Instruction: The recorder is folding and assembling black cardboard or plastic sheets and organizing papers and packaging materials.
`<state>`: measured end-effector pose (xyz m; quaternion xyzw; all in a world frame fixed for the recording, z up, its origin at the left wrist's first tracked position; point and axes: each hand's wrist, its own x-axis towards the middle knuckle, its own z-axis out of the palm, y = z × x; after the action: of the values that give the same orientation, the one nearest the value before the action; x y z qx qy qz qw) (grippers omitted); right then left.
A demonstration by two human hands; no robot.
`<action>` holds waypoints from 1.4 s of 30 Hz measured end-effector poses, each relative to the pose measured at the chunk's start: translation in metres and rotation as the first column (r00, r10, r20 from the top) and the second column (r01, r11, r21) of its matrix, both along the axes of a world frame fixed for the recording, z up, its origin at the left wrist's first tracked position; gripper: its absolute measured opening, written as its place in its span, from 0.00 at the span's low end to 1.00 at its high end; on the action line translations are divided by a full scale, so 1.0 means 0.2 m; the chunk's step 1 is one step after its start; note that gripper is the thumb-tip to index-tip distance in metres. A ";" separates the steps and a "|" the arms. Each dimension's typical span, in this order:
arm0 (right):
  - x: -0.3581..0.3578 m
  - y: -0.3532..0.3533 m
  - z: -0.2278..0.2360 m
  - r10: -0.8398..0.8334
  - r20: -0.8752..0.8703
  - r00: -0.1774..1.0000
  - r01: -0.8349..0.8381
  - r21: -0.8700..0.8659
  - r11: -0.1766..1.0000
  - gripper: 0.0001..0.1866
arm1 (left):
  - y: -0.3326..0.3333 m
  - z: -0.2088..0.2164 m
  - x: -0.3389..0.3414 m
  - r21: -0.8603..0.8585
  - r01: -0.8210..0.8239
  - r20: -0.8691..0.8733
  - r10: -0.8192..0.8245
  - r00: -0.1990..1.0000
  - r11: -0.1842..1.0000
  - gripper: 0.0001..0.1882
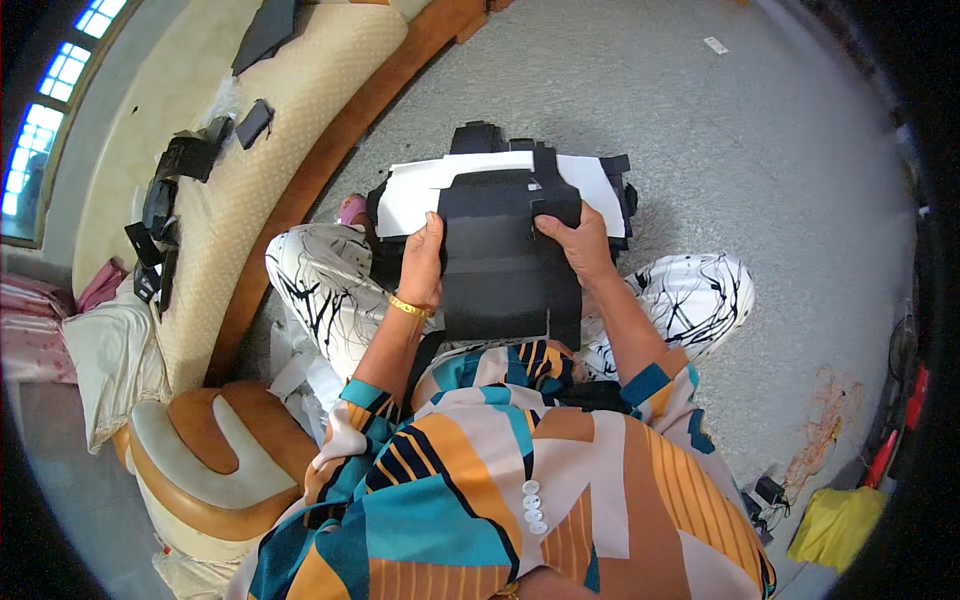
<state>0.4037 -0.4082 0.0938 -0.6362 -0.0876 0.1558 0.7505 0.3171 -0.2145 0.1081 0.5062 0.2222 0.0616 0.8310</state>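
Observation:
Between my two hands is a flat black creased sheet, perhaps thin board or fabric; its exact kind I cannot tell. My left hand grips its left edge, thumb lying on top and fingers hidden behind. At the upper right, my right hand is closed on the sheet, with its thumb pressed on a small black flap. Just beyond lie white sheets on a pile of black pieces in front of my bent legs. The sheet overlaps part of that pile.
To the left runs a long cream sofa with a wooden base, holding several black items. A brown and cream rounded seat stands at lower left. Yellow cloth and a cabled black adapter lie on the grey floor at lower right.

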 end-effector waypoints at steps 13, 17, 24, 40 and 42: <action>0.01 -0.02 0.04 -0.049 0.159 0.986 0.068 -0.115 0.991 0.15 | 0.14 -0.09 0.02 -0.228 0.055 -0.114 -0.083 0.990 0.972 0.12; 0.03 -0.05 0.05 -0.029 0.151 0.988 0.052 -0.146 0.988 0.14 | 0.14 -0.15 0.02 -0.376 -0.035 -0.169 -0.031 0.985 0.926 0.15; 0.02 -0.04 0.09 -0.365 0.014 0.931 0.351 0.238 0.906 0.13 | 0.11 -0.20 -0.09 -0.524 0.278 0.131 -0.246 0.960 0.805 0.27; 0.03 -0.10 0.00 0.153 -0.605 0.781 0.292 0.572 0.767 0.16 | 0.18 -0.13 -0.04 -0.133 -0.003 -0.122 -0.014 0.992 0.991 0.18; 0.04 -0.10 -0.01 0.166 -0.614 0.772 0.301 0.583 0.755 0.15 | 0.23 -0.14 -0.04 -0.093 -0.012 -0.128 0.000 0.992 0.996 0.19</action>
<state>0.4117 -0.4280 0.0912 -0.2464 0.1456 0.2901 0.9132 0.3091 -0.1683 0.0802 0.4687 0.2789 0.0210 0.8379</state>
